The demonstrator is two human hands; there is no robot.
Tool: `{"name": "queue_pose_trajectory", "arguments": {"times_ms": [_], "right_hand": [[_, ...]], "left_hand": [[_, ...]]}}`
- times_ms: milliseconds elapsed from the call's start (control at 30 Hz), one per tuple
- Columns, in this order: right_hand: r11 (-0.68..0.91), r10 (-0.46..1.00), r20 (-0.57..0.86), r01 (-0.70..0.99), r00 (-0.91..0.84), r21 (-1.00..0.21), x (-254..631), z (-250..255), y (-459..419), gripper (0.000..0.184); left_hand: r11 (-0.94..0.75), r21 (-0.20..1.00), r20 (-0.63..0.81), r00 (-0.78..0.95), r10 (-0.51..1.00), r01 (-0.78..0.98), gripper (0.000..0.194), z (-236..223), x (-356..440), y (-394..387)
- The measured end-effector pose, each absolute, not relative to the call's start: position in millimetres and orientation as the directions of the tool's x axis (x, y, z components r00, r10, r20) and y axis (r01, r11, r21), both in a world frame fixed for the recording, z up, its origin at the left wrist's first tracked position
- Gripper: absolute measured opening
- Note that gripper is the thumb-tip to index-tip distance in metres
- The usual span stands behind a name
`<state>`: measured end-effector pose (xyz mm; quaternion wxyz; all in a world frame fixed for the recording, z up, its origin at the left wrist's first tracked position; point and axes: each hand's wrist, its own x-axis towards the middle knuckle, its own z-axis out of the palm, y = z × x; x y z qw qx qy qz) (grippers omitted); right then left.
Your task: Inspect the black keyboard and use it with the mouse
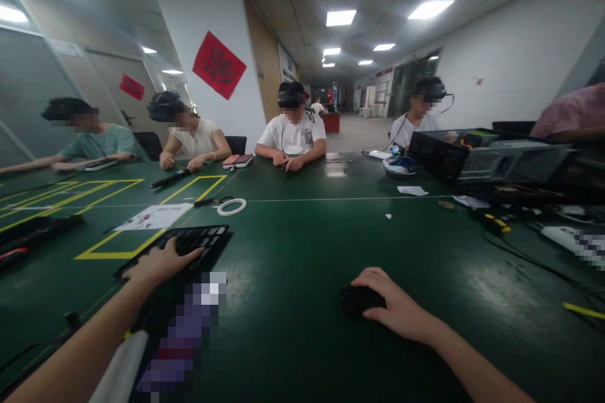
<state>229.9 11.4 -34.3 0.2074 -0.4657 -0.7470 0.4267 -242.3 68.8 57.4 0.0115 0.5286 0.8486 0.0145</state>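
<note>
My left hand lies over a black keyboard with the fingers spread and the thumb stretched to the right. The keyboard sits at a slant on the green tabletop, partly covered by the hand. To the right, my right hand is wrapped round a black computer mouse, which rests on the table. The thumb is on its near side and the other fingers lie over its far side. Close to my left forearm is a long pixelated purple object whose kind I cannot make out.
A white tape roll and a paper sheet lie beyond the keyboard. Yellow tape lines mark the table at left. An open computer case and cables are at right. Several people wearing headsets sit around the table.
</note>
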Motion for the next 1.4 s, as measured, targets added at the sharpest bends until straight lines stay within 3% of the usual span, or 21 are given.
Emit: {"name": "queue_pose_trajectory", "arguments": {"times_ms": [67, 133, 267, 367, 467, 567, 700, 900, 1067, 1267, 1400], "right_hand": [[0.194, 0.883, -0.083, 0.520, -0.462, -0.832, 236, -31, 14, 0.050], [0.189, 0.922, -0.047, 0.551, -0.385, -0.813, 248, -27, 20, 0.052], [0.121, 0.982, 0.187, 0.728, 0.010, -0.675, 296, -24, 35, 0.046], [-0.044, 0.873, 0.397, 0.857, 0.283, -0.514, 341, -33, 42, 0.046], [-0.290, 0.803, 0.416, 0.890, 0.426, -0.351, 379, -47, 43, 0.049], [-0.469, 0.775, 0.326, 0.838, 0.542, -0.279, 398, -57, 41, 0.050], [-0.584, 0.756, 0.160, 0.765, 0.634, -0.272, 399, -59, 39, 0.053], [-0.580, 0.667, 0.278, 0.716, 0.691, -0.389, 387, -55, 34, 0.070], [-0.551, 0.651, 0.359, 0.742, 0.669, -0.382, 388, -57, 33, 0.071], [-0.568, 0.629, 0.298, 0.686, 0.718, -0.455, 393, -55, 31, 0.076], [-0.641, 0.665, 0.125, 0.648, 0.737, -0.411, 396, -53, 32, 0.078]], "left_hand": [[0.412, 0.003, 0.103, -0.410, 0.906, 0.911, 0.091, 64, -225, 69], [0.267, -0.007, 0.221, -0.259, 0.940, 0.964, 0.082, 68, -197, 61], [-0.120, 0.078, 0.303, 0.091, 0.949, 0.990, 0.061, 56, -120, 15], [-0.440, 0.199, 0.257, 0.387, 0.886, 0.876, 0.045, 30, -61, -28], [-0.579, 0.360, 0.112, 0.582, 0.805, 0.731, 0.046, 3, -17, -52], [-0.614, 0.463, -0.015, 0.699, 0.715, 0.639, 0.057, -17, 7, -57], [-0.641, 0.503, -0.103, 0.777, 0.621, 0.580, 0.061, -33, 12, -54], [-0.652, 0.525, -0.061, 0.789, 0.612, 0.547, 0.060, -42, 6, -55], [-0.653, 0.524, -0.081, 0.795, 0.601, 0.547, 0.061, -35, 9, -55], [-0.639, 0.527, -0.127, 0.796, 0.592, 0.560, 0.065, -29, 11, -55], [-0.632, 0.551, -0.095, 0.794, 0.601, 0.544, 0.067, -30, 9, -55]]}}
